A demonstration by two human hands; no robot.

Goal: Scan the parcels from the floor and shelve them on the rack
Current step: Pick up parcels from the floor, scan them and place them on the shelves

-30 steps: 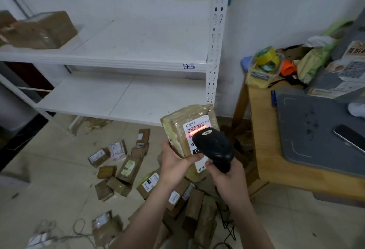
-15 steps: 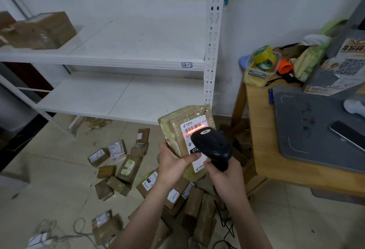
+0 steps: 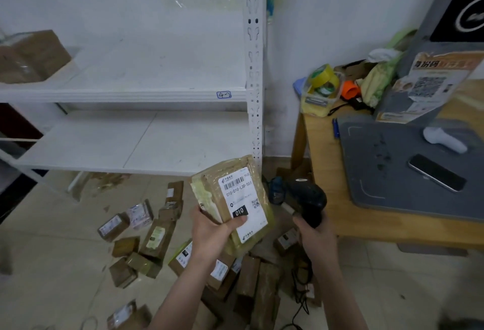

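My left hand [image 3: 213, 230] grips a flat brown taped parcel [image 3: 233, 198] by its lower edge, thumb on the white label, whose barcode faces up. To its right my right hand [image 3: 314, 232] holds a black barcode scanner [image 3: 305, 197] by the handle, apart from the parcel. No red scan line shows on the label. Several small brown parcels [image 3: 157, 235] lie scattered on the tiled floor below my hands. The white metal rack [image 3: 254, 67] stands ahead, with bare shelf boards [image 3: 146, 73] and two brown boxes [image 3: 28, 54] at the far left of the upper shelf.
A wooden table [image 3: 327, 198] stands at the right with a grey mat [image 3: 392, 172], a phone [image 3: 437, 172], a white handheld device [image 3: 444, 141], tape rolls [image 3: 323, 78] and clutter. The scanner's cable [image 3: 301, 293] trails over the floor. More cable lies at bottom left.
The scanner has moved right, off the parcel's label, and the red scan line is gone. The parcel stays in my left hand, its whole label now showing.
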